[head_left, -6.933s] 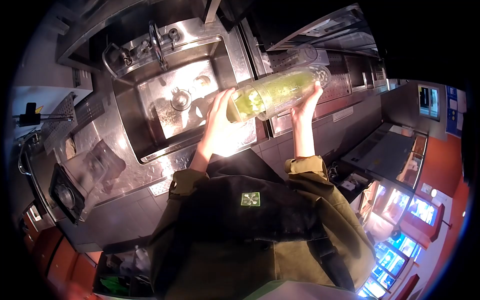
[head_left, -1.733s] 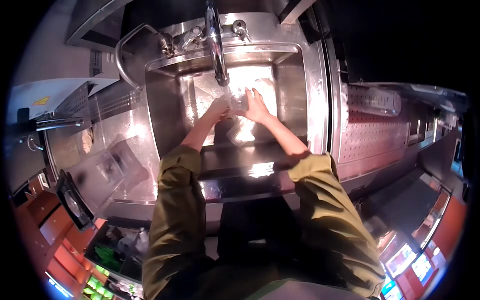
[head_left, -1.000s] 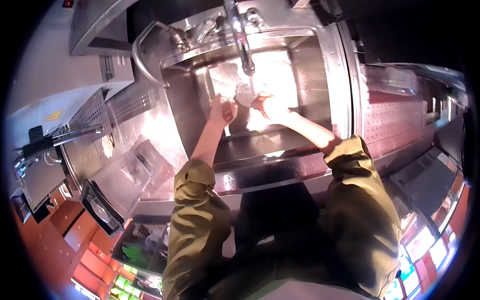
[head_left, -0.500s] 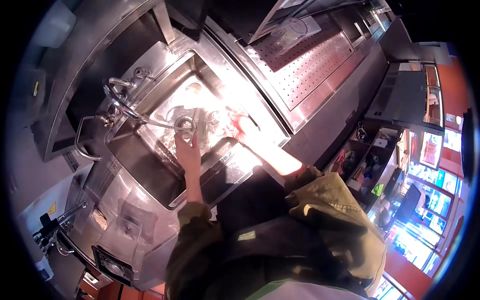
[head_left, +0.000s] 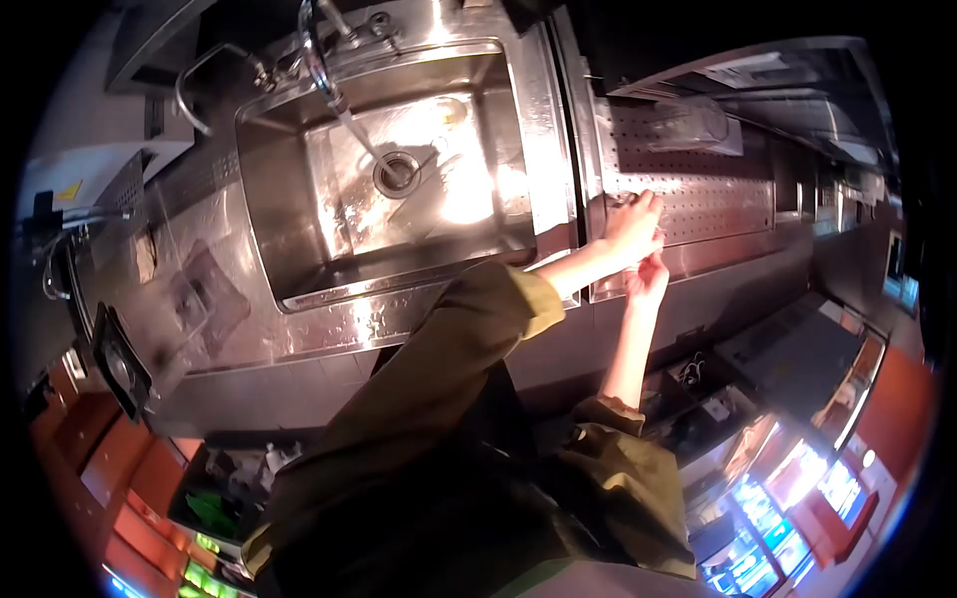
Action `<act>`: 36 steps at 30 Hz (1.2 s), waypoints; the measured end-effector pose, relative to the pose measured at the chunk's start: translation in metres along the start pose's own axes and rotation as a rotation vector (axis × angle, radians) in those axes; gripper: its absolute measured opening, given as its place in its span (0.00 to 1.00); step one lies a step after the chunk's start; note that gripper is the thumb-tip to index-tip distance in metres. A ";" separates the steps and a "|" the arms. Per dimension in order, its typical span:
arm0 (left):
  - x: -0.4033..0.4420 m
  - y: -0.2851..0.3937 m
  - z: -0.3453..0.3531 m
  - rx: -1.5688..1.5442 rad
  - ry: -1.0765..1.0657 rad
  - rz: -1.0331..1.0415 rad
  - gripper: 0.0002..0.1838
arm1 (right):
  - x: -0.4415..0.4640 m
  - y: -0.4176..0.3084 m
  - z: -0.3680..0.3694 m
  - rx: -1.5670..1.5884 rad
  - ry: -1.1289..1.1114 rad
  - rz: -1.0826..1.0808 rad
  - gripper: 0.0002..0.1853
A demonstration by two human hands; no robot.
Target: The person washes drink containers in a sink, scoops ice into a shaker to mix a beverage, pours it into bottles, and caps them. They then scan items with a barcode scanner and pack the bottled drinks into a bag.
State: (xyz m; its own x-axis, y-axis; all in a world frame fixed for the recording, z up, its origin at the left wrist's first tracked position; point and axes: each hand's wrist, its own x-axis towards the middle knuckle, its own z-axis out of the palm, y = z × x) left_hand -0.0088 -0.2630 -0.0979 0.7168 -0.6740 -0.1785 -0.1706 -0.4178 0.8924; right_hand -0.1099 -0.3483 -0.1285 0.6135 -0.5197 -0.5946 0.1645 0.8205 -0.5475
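My left hand [head_left: 631,227] reaches across to the right, over the near left part of the perforated metal tray [head_left: 708,207]. Its fingers are bent together around something I cannot make out. Just below it, my right hand [head_left: 648,279] has its fingertips touching or close to the left one; what they hold, if anything, is hidden. A clear container [head_left: 688,128] lies at the back of the tray. Water runs from the faucet [head_left: 317,65] into the metal sink [head_left: 261,214], over the round drain [head_left: 397,173].
On the counter left of the sink lies a clear pitcher [head_left: 204,304] with a dark base [head_left: 122,361]. A raised metal lid or frame [head_left: 797,70] stands behind the tray. Bins with green items [head_left: 211,510] are below the counter at the lower left.
Both hands have left the sink and moved right to the perforated tray, coming together there. The green-filled clear vessel held earliest is no longer in my hands. The camera view has turned.
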 end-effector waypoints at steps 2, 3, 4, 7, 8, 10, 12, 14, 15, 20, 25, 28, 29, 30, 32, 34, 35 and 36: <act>0.000 0.001 0.009 0.141 0.110 0.113 0.35 | 0.041 -0.018 -0.055 -0.018 -0.138 0.031 0.11; -0.006 0.002 0.007 0.172 0.211 0.211 0.36 | 0.051 -0.023 -0.070 -0.043 -0.219 0.016 0.13; -0.016 0.010 -0.023 -0.054 0.097 0.182 0.39 | 0.035 -0.017 -0.032 -0.289 0.071 -0.134 0.13; -0.057 -0.056 -0.089 0.001 0.464 0.183 0.24 | 0.048 -0.020 -0.029 -0.677 0.282 -0.397 0.13; -0.055 -0.101 -0.107 -0.062 0.657 0.359 0.21 | 0.037 -0.011 -0.002 -0.629 0.359 -0.469 0.14; -0.082 -0.254 -0.102 0.149 0.492 0.045 0.21 | 0.035 -0.014 -0.009 -0.731 0.522 -0.538 0.15; -0.117 -0.327 -0.115 0.088 0.201 -0.098 0.30 | 0.020 -0.015 -0.007 -0.850 0.616 -0.780 0.15; -0.118 -0.366 -0.104 0.428 0.212 0.042 0.35 | -0.008 -0.011 0.014 -1.000 0.548 -1.081 0.13; -0.107 -0.391 -0.090 0.351 0.200 0.043 0.36 | -0.024 0.004 0.035 -1.067 0.464 -1.201 0.11; -0.117 -0.403 -0.082 -0.321 -0.076 -0.325 0.30 | -0.036 0.127 0.160 -1.333 -0.572 -0.794 0.07; -0.130 -0.305 -0.187 -1.870 -0.071 -0.732 0.20 | -0.004 0.208 0.213 -1.227 -0.700 -0.400 0.11; -0.136 -0.276 -0.228 -2.027 0.271 -0.610 0.20 | -0.002 0.229 0.214 -1.133 -0.682 -0.323 0.10; -0.139 -0.282 -0.219 -1.991 0.205 -0.496 0.21 | -0.003 0.233 0.215 -1.103 -0.664 -0.295 0.10; -0.140 -0.296 -0.199 -1.951 0.136 -0.382 0.22 | -0.004 0.235 0.215 -1.100 -0.654 -0.253 0.10; -0.145 -0.267 -0.206 -2.202 -0.094 -0.508 0.23 | -0.004 0.237 0.211 -1.103 -0.640 -0.227 0.12; -0.146 -0.252 -0.223 -2.117 0.124 -0.547 0.22 | -0.005 0.238 0.204 -1.119 -0.620 -0.217 0.14; -0.149 -0.251 -0.226 -2.071 0.231 -0.566 0.22 | -0.006 0.236 0.201 -1.135 -0.612 -0.217 0.16; -0.150 -0.265 -0.220 -2.104 0.305 -0.525 0.23 | -0.006 0.236 0.199 -1.149 -0.607 -0.219 0.18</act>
State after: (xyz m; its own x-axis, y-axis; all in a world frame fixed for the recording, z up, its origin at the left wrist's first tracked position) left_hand 0.0774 0.0824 -0.2161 0.5296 -0.5748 -0.6238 0.6467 0.7495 -0.1416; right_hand 0.0783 -0.1044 -0.1368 0.9548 -0.1789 -0.2374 -0.2565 -0.0919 -0.9622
